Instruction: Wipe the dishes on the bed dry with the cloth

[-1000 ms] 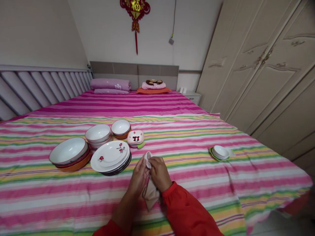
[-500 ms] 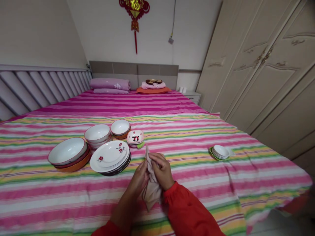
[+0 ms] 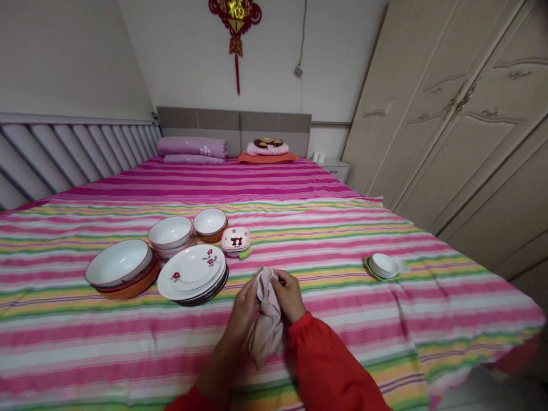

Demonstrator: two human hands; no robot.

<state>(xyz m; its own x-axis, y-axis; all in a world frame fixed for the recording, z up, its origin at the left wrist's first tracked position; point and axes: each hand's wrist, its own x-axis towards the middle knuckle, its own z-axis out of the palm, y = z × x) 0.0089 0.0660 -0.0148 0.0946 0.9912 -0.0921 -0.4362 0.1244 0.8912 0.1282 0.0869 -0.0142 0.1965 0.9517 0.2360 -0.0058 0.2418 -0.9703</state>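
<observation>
Both my hands meet over the striped bedspread, just in front of me. My left hand and my right hand are closed around a bunched pinkish-beige cloth that hangs down between them. A small white edge peeks out of the cloth by my left fingertips; I cannot tell what it is. Both sleeves are red. The nearest dishes are a stack of white plates with red flowers, just left of my hands.
Left of the plates stands a wide white bowl on orange ones. Behind are two white bowl stacks and small square dishes. Small white dishes on a green one sit right. Pillows lie at the headboard; a wardrobe stands right.
A small white dish that showed between my fingertips is now covered by the cloth, which has been drawn up over it. My hands stayed in the same spot.
</observation>
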